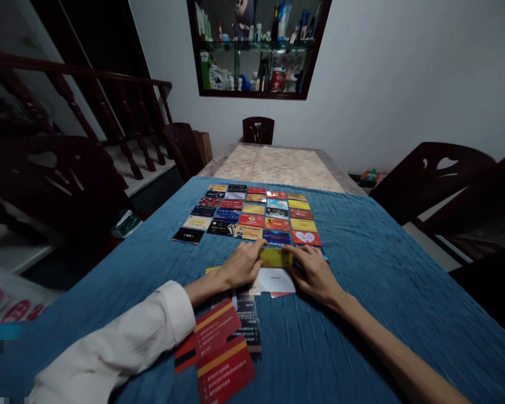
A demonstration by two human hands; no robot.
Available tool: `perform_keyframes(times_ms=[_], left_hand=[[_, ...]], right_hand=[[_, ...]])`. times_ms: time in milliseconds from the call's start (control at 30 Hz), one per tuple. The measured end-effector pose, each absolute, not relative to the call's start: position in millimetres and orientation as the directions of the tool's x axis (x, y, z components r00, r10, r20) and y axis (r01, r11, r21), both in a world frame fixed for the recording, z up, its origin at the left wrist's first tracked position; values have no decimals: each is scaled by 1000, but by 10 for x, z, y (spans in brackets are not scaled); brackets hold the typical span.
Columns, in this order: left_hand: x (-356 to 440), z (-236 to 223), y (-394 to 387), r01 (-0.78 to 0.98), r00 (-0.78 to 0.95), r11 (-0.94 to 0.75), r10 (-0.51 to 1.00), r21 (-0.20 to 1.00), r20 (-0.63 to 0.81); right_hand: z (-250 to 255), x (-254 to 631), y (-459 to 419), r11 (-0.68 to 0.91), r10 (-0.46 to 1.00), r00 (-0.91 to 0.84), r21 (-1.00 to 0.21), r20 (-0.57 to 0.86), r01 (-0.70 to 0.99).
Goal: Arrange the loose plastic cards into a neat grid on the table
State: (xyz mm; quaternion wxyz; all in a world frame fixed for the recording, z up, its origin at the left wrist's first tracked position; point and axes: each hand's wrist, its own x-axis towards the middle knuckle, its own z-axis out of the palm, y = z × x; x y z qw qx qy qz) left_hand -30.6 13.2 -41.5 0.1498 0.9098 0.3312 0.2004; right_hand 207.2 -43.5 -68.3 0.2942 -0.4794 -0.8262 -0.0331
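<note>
A yellow card [275, 258] is pinched at its left edge by my left hand [244, 264] and at its right edge by my right hand [313, 272]. It lies just below a blue card [276, 237] at the near side of several rows of colourful cards [251, 220]. Under my hands is a white card [276, 280], overlapping other cards that my fingers partly hide. Close to my left forearm, red cards [225, 367] with printed lines lie loosely over dark cards [249, 331]. Part of another card peeks out beneath my right fingers.
A blue cloth [362, 292] covers the near part of the table; its far part shows a patterned top [273, 163]. Dark wooden chairs [433, 174] stand around it. A plastic bag [12, 297] is at the left, and a lit wall cabinet [252, 96] hangs beyond.
</note>
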Motion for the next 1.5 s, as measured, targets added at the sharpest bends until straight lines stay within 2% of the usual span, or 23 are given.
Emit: perform_keyframes(times_ms=[300, 500, 633, 833, 1033, 1167, 1400, 1500], left_hand=[[-304, -419, 139, 527, 696, -734, 662, 429, 278], [-308, -468, 162, 483, 671, -746, 651, 458, 354], [-308, -478, 157, 447, 662, -754, 641, 482, 388], [-314, -449, 124, 437, 693, -756, 628, 488, 353], [-328, -396, 83, 451, 715, -775, 610, 442, 340], [-322, -384, 81, 442, 717, -784, 601, 436, 353], [-268, -283, 159, 402, 718, -781, 593, 478, 364], [-227, -228, 218, 395, 723, -783, 588, 482, 363]], right_hand=[[-692, 2091, -422, 543, 771, -368, -233, 520, 807], [-650, 2094, -426, 552, 758, -376, -219, 533, 804], [-648, 2102, -415, 541, 759, -381, -185, 528, 821], [-649, 2104, -406, 511, 746, -380, -104, 546, 853], [-585, 2103, -429, 498, 745, -394, -57, 538, 865], [-560, 2115, -436, 492, 766, -375, -100, 522, 865], [-523, 2171, -421, 475, 806, -307, -245, 506, 845], [-496, 2209, -411, 465, 812, -295, -252, 503, 849]])
